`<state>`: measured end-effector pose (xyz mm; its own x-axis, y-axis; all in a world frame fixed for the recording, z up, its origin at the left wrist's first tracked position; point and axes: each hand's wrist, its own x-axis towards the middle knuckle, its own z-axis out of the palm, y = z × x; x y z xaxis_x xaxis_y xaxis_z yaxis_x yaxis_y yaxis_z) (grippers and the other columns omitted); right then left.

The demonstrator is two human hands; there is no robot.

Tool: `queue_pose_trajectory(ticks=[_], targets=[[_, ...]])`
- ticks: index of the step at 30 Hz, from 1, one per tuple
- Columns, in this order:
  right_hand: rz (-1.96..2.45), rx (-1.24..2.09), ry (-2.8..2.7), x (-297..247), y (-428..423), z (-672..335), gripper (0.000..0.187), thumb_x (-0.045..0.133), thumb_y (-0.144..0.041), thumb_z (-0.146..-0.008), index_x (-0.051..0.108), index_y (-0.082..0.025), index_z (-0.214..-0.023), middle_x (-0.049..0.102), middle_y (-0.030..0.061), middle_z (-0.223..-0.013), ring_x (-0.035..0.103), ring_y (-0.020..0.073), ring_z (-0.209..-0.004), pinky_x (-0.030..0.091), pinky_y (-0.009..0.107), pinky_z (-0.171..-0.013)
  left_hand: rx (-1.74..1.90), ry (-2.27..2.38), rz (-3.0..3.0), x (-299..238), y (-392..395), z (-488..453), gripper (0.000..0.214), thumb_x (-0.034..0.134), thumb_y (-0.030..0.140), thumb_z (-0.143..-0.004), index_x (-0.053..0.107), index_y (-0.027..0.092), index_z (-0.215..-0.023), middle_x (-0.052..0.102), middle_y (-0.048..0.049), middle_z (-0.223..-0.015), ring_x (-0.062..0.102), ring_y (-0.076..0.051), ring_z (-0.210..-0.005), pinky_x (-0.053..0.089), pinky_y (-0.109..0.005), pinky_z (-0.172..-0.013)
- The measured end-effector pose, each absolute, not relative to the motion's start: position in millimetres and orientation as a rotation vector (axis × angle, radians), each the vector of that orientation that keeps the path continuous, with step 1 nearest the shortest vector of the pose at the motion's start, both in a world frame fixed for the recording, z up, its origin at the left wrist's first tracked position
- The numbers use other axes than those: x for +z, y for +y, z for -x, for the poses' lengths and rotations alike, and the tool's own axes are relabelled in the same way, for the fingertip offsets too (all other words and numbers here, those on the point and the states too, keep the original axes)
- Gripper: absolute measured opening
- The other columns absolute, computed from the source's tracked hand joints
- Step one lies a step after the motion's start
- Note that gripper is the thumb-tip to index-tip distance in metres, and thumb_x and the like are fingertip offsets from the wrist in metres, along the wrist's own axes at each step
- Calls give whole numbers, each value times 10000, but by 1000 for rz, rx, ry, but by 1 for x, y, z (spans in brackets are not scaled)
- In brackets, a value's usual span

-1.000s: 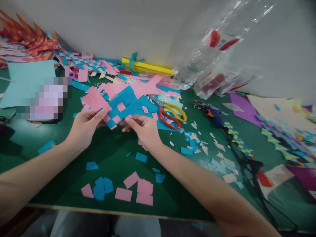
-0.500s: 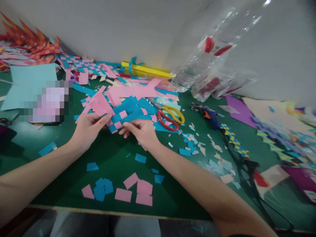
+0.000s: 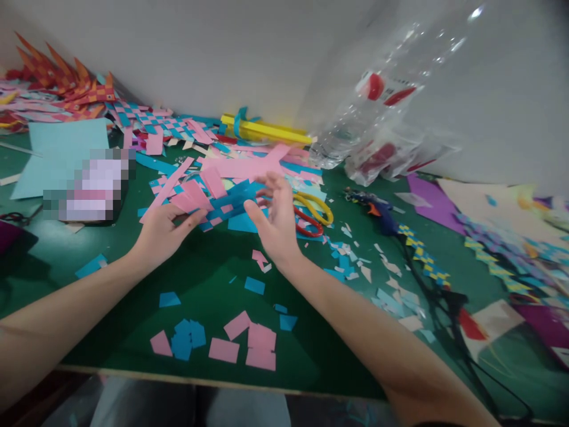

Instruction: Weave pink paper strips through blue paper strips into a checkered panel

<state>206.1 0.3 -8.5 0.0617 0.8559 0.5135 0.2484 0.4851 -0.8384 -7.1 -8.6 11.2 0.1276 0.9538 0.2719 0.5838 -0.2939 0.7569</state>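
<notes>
Pinched between the thumb and fingers of my left hand [image 3: 171,228] is a paper weaving [image 3: 226,207] of pink and blue strips. Its pink ends stick up over my fingers, while the blue strips run out to the right. My right hand [image 3: 278,222] is raised at those blue ends with thumb and fingers apart; whether it touches them I cannot tell. Just behind it lie scissors [image 3: 317,207] with one red and one yellow handle, their blades hidden by the hand. Below, cut pink paper pieces [image 3: 261,338] and blue paper pieces [image 3: 189,338] lie near the table edge.
Behind my hands is a pile of paper strips [image 3: 240,166] and a yellow bar [image 3: 267,129]. A clear plastic bottle [image 3: 351,130] leans at the wall. A phone [image 3: 93,190] stands left; a glue gun [image 3: 377,210] with a cable lies right among paper scraps [image 3: 395,293].
My right hand has let go of the weaving, opened and moved up and to the right. My left hand keeps its grip, and the weaving is slightly turned.
</notes>
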Motion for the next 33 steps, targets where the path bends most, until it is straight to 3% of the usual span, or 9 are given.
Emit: queue_pose_trajectory(ticks=[5, 8, 10, 13, 18, 25, 33], targets=[[949, 488, -1781, 20, 1, -219, 273, 623, -346, -864, 613, -259, -1123, 638, 63, -1275, 555, 229, -1237, 426, 449, -1057, 946, 1389, -2095, 9, -7, 4, 255, 603, 453, -828, 776, 266, -839, 767, -32, -848, 697, -244, -833, 525, -310, -762], [982, 580, -1879, 26, -3, -216, 189, 639, -314, -860, 669, -248, -1034, 723, 42, -1128, 647, 215, -1105, 460, 442, -1026, 917, 1268, -2106, 11, -7, 2, 258, 605, 429, -842, 757, 269, -975, 761, -34, -1004, 686, -245, -979, 512, -331, -897], [986, 601, -1895, 23, -5, -213, 89, 638, -312, -873, 695, -249, -901, 759, 13, -991, 692, 193, -982, 429, 459, -1065, 931, 1264, -2078, 12, -7, 2, 270, 612, 427, -848, 750, 245, -991, 758, -44, -1009, 688, -238, -957, 515, -326, -892], [965, 579, -1869, 19, -5, -209, 122, 649, -319, -879, 697, -253, -788, 769, -11, -902, 710, 173, -888, 373, 487, -1118, 980, 1295, -1994, 14, -8, 1, 245, 634, 418, -840, 761, 233, -938, 763, -51, -966, 693, -243, -908, 526, -327, -864], [968, 602, -1831, 23, -9, -208, 175, 641, -374, -886, 717, -257, -780, 774, -19, -874, 722, 166, -839, 389, 487, -1111, 1038, 1195, -1902, 16, -12, 0, 193, 666, 351, -836, 770, 241, -955, 765, -43, -972, 695, -238, -908, 531, -344, -889], [951, 615, -1851, 19, -7, -209, 174, 684, -414, -849, 739, -270, -769, 770, -36, -819, 715, 162, -771, 406, 495, -1091, 989, 1244, -1853, 15, -14, -1, 265, 674, 417, -814, 763, 199, -935, 763, -43, -883, 690, -209, -771, 563, -301, -743], [931, 698, -1838, 22, -11, -207, 69, 721, -323, -824, 756, -271, -792, 768, -37, -829, 713, 164, -802, 493, 419, -990, 1051, 1177, -1825, 16, -15, -2, 159, 715, 317, -797, 779, 210, -896, 765, -26, -842, 694, -179, -749, 559, -260, -722]])
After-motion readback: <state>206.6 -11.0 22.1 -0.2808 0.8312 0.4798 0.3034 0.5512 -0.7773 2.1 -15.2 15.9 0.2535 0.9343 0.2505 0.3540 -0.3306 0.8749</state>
